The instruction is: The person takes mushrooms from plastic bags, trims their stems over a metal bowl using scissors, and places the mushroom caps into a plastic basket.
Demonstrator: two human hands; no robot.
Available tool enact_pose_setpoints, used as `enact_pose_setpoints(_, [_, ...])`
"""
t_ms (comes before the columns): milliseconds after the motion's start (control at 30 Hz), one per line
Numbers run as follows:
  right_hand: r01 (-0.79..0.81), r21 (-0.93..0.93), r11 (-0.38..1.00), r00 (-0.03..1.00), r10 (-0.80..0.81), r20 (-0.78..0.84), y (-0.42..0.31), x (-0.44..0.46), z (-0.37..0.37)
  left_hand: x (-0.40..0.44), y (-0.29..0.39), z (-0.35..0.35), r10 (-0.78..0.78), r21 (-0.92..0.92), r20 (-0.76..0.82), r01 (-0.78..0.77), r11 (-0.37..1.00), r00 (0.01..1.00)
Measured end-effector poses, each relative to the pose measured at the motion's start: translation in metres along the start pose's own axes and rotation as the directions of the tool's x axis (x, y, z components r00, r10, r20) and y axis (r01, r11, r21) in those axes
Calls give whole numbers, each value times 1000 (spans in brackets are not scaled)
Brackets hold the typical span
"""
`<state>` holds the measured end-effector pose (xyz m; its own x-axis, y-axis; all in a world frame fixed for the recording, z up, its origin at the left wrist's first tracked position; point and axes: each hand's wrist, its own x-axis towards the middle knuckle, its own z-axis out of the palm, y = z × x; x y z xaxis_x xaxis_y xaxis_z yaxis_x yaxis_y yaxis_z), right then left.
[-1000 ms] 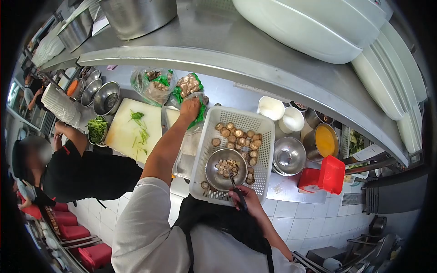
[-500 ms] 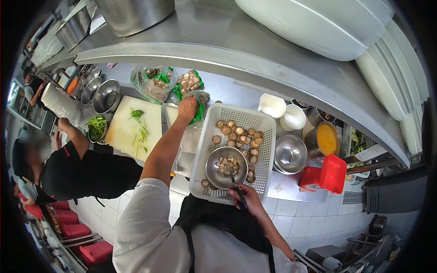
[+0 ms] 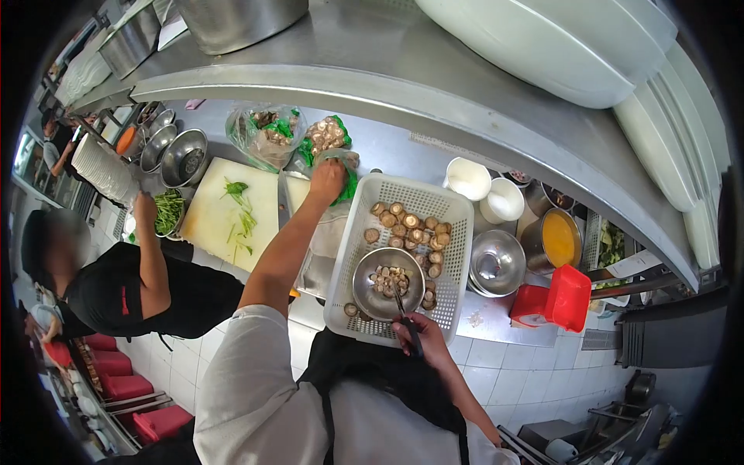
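Note:
My left hand (image 3: pixel 327 181) reaches into an open plastic bag with green netting (image 3: pixel 348 186); its fingertips are hidden there. My right hand (image 3: pixel 428 338) grips dark-handled scissors (image 3: pixel 412 332), their blades pointing down into a steel bowl (image 3: pixel 370 305). Cut mushroom pieces (image 3: pixel 389 280) lie in that bowl, around the blade tips. The bowl rests inside a white perforated basket (image 3: pixel 350 232) in front of me, beside several whole brown mushrooms (image 3: pixel 411 222).
More bagged mushrooms (image 3: pixel 328 133) lie at the back. A cutting board (image 3: pixel 213 213) with green leaves is on the left, near a co-worker in black (image 3: pixel 116 287). White containers (image 3: pixel 468 180), steel bowls (image 3: pixel 496 262) and a red box (image 3: pixel 566 298) stand right. A steel shelf (image 3: pixel 372 85) overhangs the counter.
My left hand stays at the bag, sitting slightly deeper in it. The scissors stay in my right hand over the bowl. The co-worker's arm has shifted toward the bowl of greens.

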<state>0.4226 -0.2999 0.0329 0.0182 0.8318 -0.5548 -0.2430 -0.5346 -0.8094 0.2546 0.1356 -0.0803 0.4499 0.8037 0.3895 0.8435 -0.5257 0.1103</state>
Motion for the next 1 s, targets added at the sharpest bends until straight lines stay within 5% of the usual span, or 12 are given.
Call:
enact_pose_setpoints(100, [17, 25, 1000, 1000, -17, 2, 3, 0, -1, -23, 9, -38, 94, -156, -50, -100, 983, 994])
enact_pose_setpoints(200, [61, 22, 998, 998, -60, -21, -1, -3, 0, -62, 36, -93, -303, -514, 36, 278, 811, 952])
enact_pose_setpoints(233, [117, -19, 993, 993, -118, -22, 9, 1, -5, -77, 42, -106, -390, -709, 194, 404, 579, 900])
enact_pose_setpoints(300, [294, -419, 859, 930, -359, -82, 4, -1, -5, -109, 56, -124, -395, -819, 541, 573, -45, 742])
enact_pose_setpoints(400, [357, -753, 553, 800, -597, -59, -13, -4, -1, -153, 89, -142, -302, -829, 553, 475, -296, 777])
enact_pose_setpoints(500, [378, -831, 408, 741, -671, 8, -27, -4, 1, -180, 126, -169, -224, -773, 596, 476, -419, 771])
enact_pose_setpoints(767, [348, -913, 213, 729, -674, 120, -13, -7, -5, -223, 173, -173, -348, -823, 566, 484, -298, 748])
enact_pose_setpoints(1000, [366, -923, 120, 720, -665, 199, -8, -8, -18, -237, 187, -165, -298, -819, 571, 506, -271, 765])
